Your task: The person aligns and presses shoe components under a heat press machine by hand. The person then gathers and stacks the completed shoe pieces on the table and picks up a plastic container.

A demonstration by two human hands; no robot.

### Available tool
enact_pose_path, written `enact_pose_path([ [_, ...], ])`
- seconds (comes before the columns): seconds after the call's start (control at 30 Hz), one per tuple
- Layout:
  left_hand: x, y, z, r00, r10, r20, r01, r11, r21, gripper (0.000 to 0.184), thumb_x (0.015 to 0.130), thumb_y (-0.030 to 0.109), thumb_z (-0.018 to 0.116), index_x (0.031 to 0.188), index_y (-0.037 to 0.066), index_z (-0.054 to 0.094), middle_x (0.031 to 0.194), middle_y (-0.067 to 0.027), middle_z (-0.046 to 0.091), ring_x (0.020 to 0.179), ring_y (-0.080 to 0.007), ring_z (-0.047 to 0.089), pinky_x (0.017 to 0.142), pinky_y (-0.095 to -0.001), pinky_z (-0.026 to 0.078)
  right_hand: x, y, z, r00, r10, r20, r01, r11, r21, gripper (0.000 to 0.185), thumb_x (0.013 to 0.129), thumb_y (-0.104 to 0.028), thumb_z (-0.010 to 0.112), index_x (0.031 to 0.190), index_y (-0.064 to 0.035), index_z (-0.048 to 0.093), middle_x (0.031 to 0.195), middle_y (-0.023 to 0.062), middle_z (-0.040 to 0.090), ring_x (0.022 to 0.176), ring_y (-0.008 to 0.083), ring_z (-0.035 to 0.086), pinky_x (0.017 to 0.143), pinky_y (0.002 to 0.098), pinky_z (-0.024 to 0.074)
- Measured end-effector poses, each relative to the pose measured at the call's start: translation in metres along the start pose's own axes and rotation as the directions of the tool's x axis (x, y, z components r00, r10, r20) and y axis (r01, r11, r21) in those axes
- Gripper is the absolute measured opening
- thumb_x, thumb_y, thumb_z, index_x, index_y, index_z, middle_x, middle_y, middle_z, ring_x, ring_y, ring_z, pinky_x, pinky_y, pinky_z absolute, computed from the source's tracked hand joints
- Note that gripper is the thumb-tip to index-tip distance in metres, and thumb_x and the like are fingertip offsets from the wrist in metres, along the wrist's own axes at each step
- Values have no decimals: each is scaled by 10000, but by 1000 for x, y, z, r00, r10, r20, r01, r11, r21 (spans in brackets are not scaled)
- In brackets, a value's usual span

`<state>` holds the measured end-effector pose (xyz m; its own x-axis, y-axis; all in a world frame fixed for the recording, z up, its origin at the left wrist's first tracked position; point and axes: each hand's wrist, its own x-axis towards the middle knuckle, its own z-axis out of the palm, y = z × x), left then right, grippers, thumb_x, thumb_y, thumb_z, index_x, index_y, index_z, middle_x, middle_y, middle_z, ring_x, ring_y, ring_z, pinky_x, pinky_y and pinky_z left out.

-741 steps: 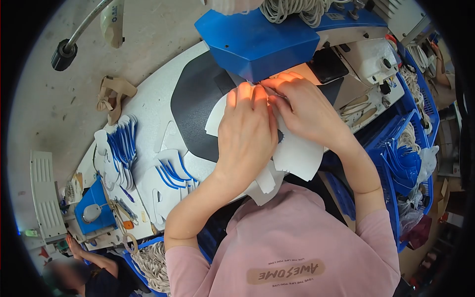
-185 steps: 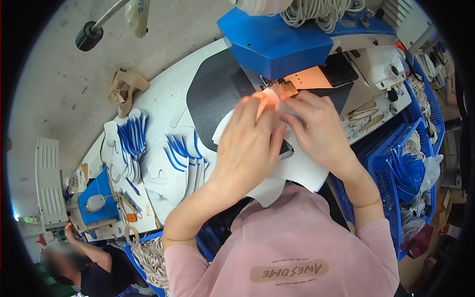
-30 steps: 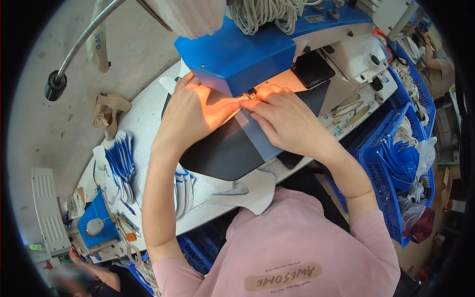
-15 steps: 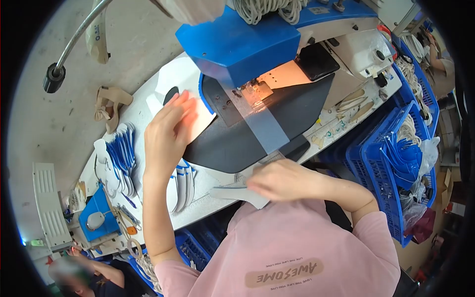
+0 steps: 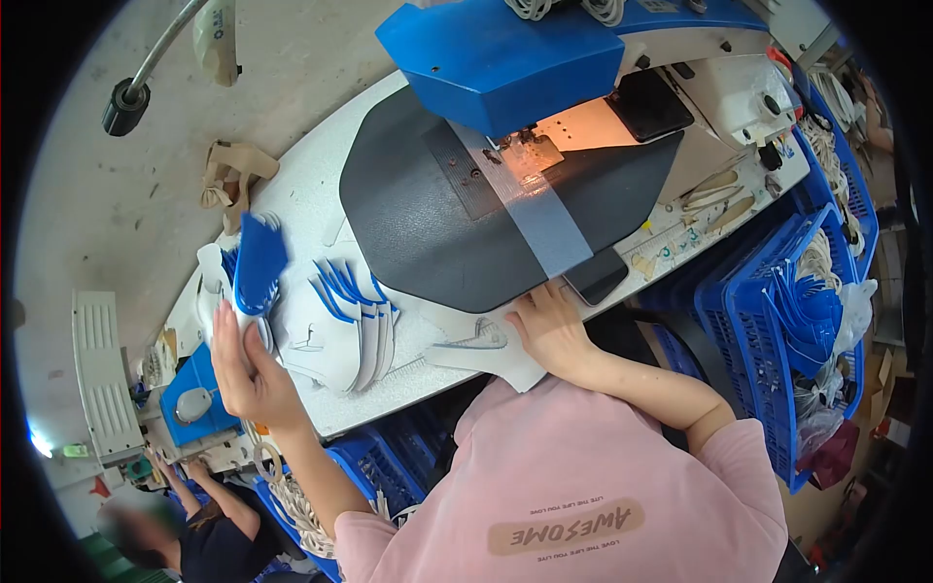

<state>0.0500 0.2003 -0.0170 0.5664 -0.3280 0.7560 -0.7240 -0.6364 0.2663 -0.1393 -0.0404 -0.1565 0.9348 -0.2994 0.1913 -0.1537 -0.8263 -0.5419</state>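
My left hand [image 5: 248,379] is over the left part of the table, its fingers and thumb around the lower end of a blue-and-white cut piece [image 5: 260,264]. The piece tilts upright with its blue face showing, beside a stack of similar pieces [image 5: 209,267]. My right hand [image 5: 552,332] lies with fingers spread at the table's front edge, holding nothing. Its thumb is close to a loose white cut piece [image 5: 501,361]. Above it is the sewing machine's dark bed plate [image 5: 408,214], with the blue machine head [image 5: 505,63] over it.
Several white pieces with blue edges [image 5: 355,335] fan out between my hands. A phone [image 5: 651,105] lies right of the needle area. Blue crates [image 5: 743,360] stand at the right. A beige shoe [image 5: 233,180] is at the far left edge; another person [image 5: 209,525] sits lower left.
My left hand has moved from the bed plate left to the stack, taking the blue-edged piece along. My right hand has let go of the white piece and spread its fingers.
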Motion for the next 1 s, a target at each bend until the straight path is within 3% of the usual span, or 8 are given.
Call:
enact_pose_path([
  [0.07, -26, -15, -2, 996, 89, -15, -85, 981, 176, 289, 848, 3, 662, 1137, 16, 669, 1134, -162, 675, 1084, -316, 634, 899, -376, 508, 0, 1, 1, 999, -2, -38, 4, 999, 49, 389, 783, -148, 687, 1103, 44, 574, 1080, 154, 531, 986, 324, 532, 850, 419, 454],
  [0.13, -64, -35, 15, 858, -81, 508, -128, 923, 363, 258, 858, 35, 656, 1116, 25, 675, 1189, -169, 647, 1122, -330, 606, 944, -406, 481, 1, 3, 6, 998, 28, -48, -23, 995, 102, 388, 780, -140, 690, 1107, 36, 575, 1071, 149, 531, 976, 322, 532, 841, 419, 455],
  [0.27, -94, 1, 54, 890, 2, 455, -55, 993, 103, 251, 846, 75, 652, 1093, 37, 668, 1199, -167, 615, 1166, -384, 548, 980, -451, 442, 2, 6, 10, 993, 70, -92, -52, 981, 188, 383, 772, -119, 694, 1111, 18, 580, 1048, 136, 530, 951, 318, 533, 815, 419, 458],
  [0.4, -82, 54, 102, 835, 225, 502, -141, 970, -199, 271, 723, 23, 672, 994, 25, 674, 989, -171, 632, 975, -377, 581, 836, -474, 465, 1, 7, 10, 991, -3, -136, 26, 986, 166, 374, 767, -111, 697, 1102, 7, 581, 1031, 132, 531, 941, 321, 538, 794, 424, 461],
  [0.5, -87, 60, 133, 747, 185, 638, -72, 977, -199, 266, 698, 9, 667, 963, 33, 674, 956, -168, 633, 918, -371, 577, 793, -456, 468, -2, 8, 9, 992, -12, -123, 32, 987, 155, 377, 761, -109, 702, 1100, 3, 581, 1024, 132, 533, 942, 324, 543, 784, 429, 464],
  [0.8, -88, 62, 110, 786, 315, 532, -150, 932, -329, 259, 686, 20, 669, 945, 23, 656, 891, -151, 654, 867, -361, 606, 760, -445, 483, -1, 6, 1, 989, 27, -146, 6, 975, 221, 262, 763, -105, 702, 969, -3, 576, 1023, 136, 533, 908, 319, 549, 779, 418, 465],
  [0.87, -66, 74, 81, 601, 440, 667, 99, 787, -609, 243, 679, -12, 682, 917, 19, 646, 843, -139, 670, 782, -341, 635, 682, -405, 508, -1, 4, -15, 996, -23, -82, 44, 966, 254, 219, 772, -104, 701, 920, -4, 574, 1007, 142, 548, 873, 322, 556, 788, 417, 459],
  [1.0, -19, 94, 34, 680, 285, 675, 325, 709, -626, 172, 732, -92, 677, 856, 14, 626, 850, -151, 684, 779, -281, 688, 593, -330, 521, 6, -29, -87, 970, -226, -90, 243, 873, 422, 188, 779, -85, 716, 920, 6, 631, 924, 153, 614, 821, 343, 574, 720, 406, 450],
])
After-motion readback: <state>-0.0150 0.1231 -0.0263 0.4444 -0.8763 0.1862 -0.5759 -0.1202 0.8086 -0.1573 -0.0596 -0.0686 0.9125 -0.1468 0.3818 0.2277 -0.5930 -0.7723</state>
